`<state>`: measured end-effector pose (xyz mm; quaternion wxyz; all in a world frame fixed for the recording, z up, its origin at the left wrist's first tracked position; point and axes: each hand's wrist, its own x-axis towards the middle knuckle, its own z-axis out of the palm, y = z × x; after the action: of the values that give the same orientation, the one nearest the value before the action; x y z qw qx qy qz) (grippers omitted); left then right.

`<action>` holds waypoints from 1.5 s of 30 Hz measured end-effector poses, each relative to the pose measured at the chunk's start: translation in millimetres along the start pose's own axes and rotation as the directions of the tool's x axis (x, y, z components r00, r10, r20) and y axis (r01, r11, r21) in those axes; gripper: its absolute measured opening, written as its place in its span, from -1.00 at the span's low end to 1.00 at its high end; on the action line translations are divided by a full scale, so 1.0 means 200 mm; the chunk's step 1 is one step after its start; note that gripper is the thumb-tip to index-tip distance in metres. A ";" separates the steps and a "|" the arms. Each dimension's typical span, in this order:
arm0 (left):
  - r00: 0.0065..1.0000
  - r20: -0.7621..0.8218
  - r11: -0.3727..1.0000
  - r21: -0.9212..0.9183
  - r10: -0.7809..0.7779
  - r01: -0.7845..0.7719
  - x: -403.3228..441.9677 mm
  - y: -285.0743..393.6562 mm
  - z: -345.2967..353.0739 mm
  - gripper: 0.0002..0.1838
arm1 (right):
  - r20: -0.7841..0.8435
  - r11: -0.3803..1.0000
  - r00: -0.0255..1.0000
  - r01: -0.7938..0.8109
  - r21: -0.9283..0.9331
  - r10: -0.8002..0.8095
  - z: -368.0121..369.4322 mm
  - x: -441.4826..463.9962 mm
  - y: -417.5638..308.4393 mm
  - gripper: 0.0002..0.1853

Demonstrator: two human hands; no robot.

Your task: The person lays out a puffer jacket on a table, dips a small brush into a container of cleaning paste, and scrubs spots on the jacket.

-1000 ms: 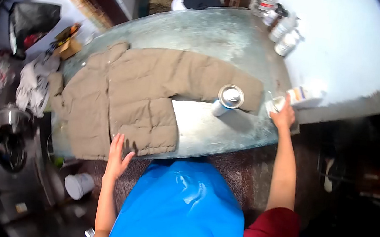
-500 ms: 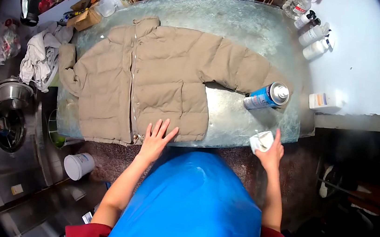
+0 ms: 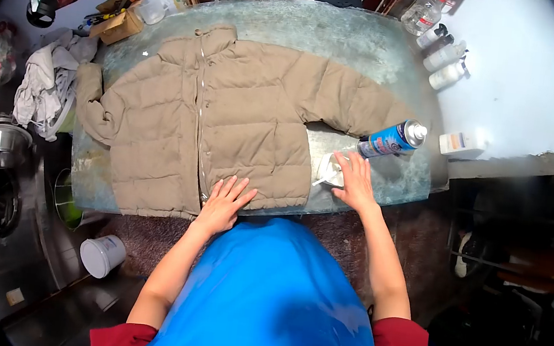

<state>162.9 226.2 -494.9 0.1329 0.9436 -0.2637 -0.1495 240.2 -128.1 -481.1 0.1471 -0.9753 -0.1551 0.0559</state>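
Observation:
A tan padded jacket (image 3: 249, 118) lies flat on the worn table (image 3: 273, 22), its zipper running down the front. My left hand (image 3: 224, 202) rests with spread fingers on the jacket's lower hem, beside the zipper. My right hand (image 3: 353, 180) is closed around a small white cup-like container (image 3: 329, 171), just right of the jacket's body. A white strip or handle sticks out of the container at the lower left. Behind my right hand, a blue spray can (image 3: 389, 139) stands near the end of the sleeve.
Several white bottles (image 3: 447, 75) and a clear plastic bottle (image 3: 421, 15) line the right wall. A small white box (image 3: 457, 143) is at the right edge. A cardboard box of tools (image 3: 117, 26) and pale cloths (image 3: 44, 88) are at the left. A white bucket (image 3: 102, 255) stands below.
My right hand has brought the white container from the table's right edge leftward to beside the jacket. My left hand now rests on the hem.

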 end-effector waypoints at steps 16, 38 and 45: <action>0.960 -0.245 0.906 -0.423 -0.135 0.019 -0.13 0.01 -0.09 -0.44 | -0.226 0.638 0.778 -0.272 0.720 0.587 0.09 -0.17 -0.03 -0.78; 0.918 -0.318 0.859 -0.509 -0.237 0.046 -0.08 -0.01 -0.08 -0.71 | -0.335 0.751 0.782 -0.243 0.614 0.526 -0.12 -0.34 -0.07 -0.82; 0.897 -0.349 0.878 -0.472 -0.271 0.081 -0.10 -0.04 -0.09 -0.75 | -0.104 0.281 0.630 -0.187 0.941 0.769 -0.13 -0.38 -0.04 -0.81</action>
<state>155.6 246.8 -476.4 0.3826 0.9183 -0.1003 -0.0189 170.4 -152.1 -448.6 0.6310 -0.7198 0.2668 -0.1125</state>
